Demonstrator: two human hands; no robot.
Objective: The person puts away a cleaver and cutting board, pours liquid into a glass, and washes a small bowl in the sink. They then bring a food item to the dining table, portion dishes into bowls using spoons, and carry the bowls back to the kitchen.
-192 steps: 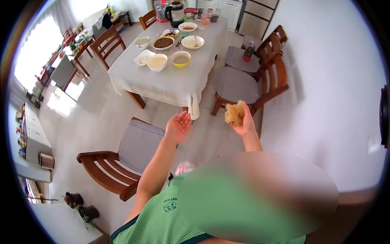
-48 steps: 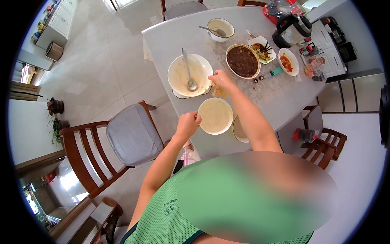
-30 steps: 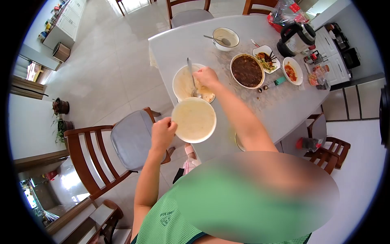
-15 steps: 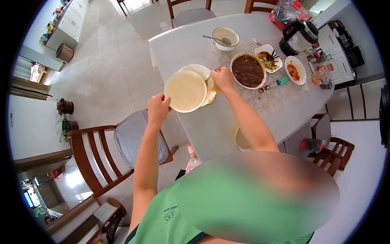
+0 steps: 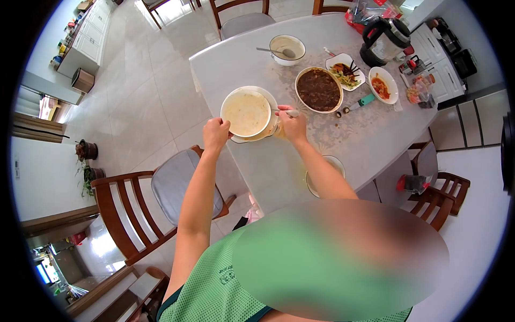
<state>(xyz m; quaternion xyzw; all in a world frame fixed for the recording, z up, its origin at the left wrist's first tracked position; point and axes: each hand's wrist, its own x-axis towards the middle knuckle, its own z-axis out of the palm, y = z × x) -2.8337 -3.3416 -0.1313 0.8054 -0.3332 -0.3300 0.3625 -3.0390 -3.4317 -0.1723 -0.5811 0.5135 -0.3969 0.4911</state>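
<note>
My left hand grips the near left rim of a white bowl with pale, creamy residue inside. This bowl overlaps a second white bowl beneath it; whether the two touch I cannot tell. In my right hand is a metal spoon, its handle sticking out past the fingers to the right while its head points toward the bowls. A yellowish patch shows beside my right fingers, too unclear to name. To the right of that hand stands a large bowl of dark brown food.
Behind stands a bowl with a spoon. A plate of shredded vegetables, a bowl of red food, a green-handled tool and a glass kettle are at the right. Another bowl is partly behind my right forearm.
The held bowl now overlaps more of the other bowl. My right hand has moved lower, and the spoon handle now shows clearly. The whole view has shifted slightly.
</note>
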